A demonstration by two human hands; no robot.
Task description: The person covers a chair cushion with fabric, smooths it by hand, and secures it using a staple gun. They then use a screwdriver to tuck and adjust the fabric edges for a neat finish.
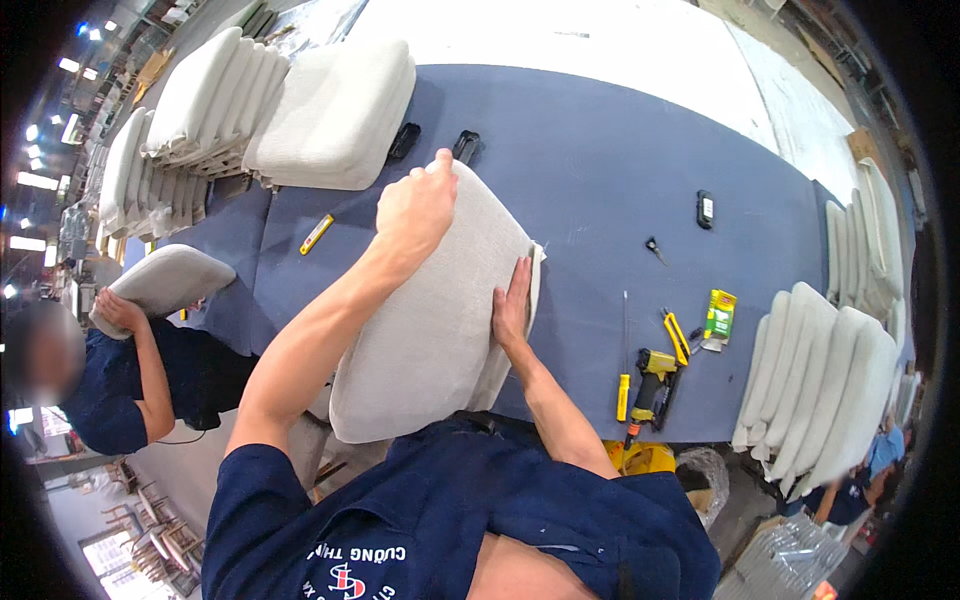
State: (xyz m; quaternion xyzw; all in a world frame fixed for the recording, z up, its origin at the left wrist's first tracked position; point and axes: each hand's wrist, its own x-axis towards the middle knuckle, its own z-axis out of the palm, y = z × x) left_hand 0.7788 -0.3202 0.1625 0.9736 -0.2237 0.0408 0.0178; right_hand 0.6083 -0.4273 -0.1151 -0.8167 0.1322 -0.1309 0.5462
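Note:
A light grey upholstered seat cushion (430,300) stands tilted on edge in front of me, its broad face toward my left. My left hand (418,210) is closed at its far upper corner, fingers curled and partly hidden. Against the cushion's right edge, my right hand (512,303) lies with fingers stretched out. Loose fabric edging shows beside those fingertips. Just beyond my left hand, a black oblong object (466,147) rests on the blue-grey covered table (590,150).
Stacked cushions (330,115) stand far left, more (820,380) at right. On the table lie a yellow utility knife (317,234), yellow-black pneumatic stapler (652,385), yellow-handled screwdriver (624,395), another cutter (676,338), and green-yellow packet (719,315). At left, a co-worker holds a cushion (170,278).

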